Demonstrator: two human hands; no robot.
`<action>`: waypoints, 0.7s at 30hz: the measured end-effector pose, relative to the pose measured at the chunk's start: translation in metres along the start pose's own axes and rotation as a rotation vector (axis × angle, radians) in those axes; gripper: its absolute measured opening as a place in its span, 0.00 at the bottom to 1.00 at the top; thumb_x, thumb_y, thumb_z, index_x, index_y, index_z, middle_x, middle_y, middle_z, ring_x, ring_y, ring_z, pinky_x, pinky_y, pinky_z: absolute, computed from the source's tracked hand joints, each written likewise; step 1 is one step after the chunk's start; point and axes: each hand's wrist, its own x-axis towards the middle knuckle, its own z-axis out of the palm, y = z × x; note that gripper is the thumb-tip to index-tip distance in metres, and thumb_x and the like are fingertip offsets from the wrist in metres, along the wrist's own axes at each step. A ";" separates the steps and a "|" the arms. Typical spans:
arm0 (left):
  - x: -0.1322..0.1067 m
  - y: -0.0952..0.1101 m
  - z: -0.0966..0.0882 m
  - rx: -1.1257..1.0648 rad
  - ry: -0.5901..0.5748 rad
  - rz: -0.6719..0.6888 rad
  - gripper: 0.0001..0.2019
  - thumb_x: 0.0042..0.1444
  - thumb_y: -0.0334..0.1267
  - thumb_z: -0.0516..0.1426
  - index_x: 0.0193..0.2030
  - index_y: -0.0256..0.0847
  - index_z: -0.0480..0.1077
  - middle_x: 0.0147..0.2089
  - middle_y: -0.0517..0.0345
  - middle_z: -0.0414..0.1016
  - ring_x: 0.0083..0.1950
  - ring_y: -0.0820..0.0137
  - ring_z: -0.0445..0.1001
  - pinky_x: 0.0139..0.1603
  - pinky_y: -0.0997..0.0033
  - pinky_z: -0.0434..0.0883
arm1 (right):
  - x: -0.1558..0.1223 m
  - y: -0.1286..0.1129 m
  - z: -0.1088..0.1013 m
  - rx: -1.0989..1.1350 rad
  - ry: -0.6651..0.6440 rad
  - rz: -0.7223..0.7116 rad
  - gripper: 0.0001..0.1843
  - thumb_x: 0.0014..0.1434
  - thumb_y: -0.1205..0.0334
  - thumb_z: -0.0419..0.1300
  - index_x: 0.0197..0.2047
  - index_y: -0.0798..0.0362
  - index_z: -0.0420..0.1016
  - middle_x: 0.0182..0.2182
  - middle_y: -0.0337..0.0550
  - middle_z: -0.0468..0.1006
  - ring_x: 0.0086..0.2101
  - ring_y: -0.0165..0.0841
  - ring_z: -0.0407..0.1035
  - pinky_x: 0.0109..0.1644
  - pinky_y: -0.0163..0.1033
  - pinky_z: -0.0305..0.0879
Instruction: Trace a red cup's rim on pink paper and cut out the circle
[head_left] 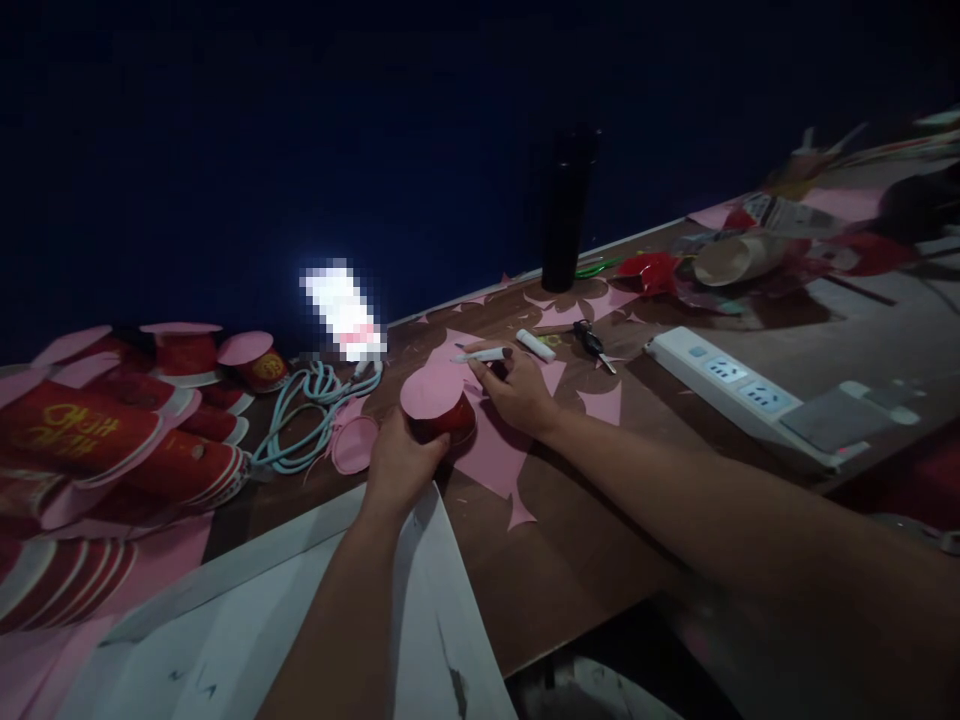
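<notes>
My left hand (405, 460) is closed around a red paper cup (456, 418) standing on the brown table. A round piece of pink paper (431, 390) lies over the top of the cup. Just right of it, my right hand (517, 388) grips a white marker pen (480, 355). Its tip points left, above a pink paper sheet (495, 450) that lies under both cup and hand. Beyond the right hand are a white stick-shaped tube (535, 346) and a black key (594, 345). A small pink round piece (354, 444) lies left of my left hand.
Red paper cups (105, 430), several topped with pink paper, crowd the left. A coiled pale cable (304, 415) runs to a lit phone (341, 310). A dark tumbler (568, 215) stands at the back. On the right lies a white power strip (742, 395); a white board (300, 600) lies in front.
</notes>
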 end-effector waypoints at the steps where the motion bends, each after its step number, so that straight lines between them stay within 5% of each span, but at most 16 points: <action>1: 0.000 0.000 0.000 0.000 0.002 0.003 0.25 0.42 0.35 0.61 0.50 0.36 0.68 0.48 0.46 0.74 0.50 0.56 0.72 0.51 0.58 0.70 | 0.000 0.000 0.000 0.000 0.001 -0.002 0.08 0.60 0.62 0.57 0.42 0.52 0.75 0.42 0.45 0.80 0.45 0.36 0.72 0.54 0.43 0.65; 21: -0.004 -0.010 0.005 -0.107 -0.011 0.102 0.27 0.41 0.33 0.61 0.53 0.38 0.67 0.51 0.48 0.73 0.52 0.58 0.72 0.52 0.60 0.68 | -0.002 0.003 0.000 0.004 -0.035 0.062 0.10 0.59 0.59 0.58 0.43 0.52 0.76 0.42 0.46 0.80 0.44 0.37 0.73 0.52 0.44 0.65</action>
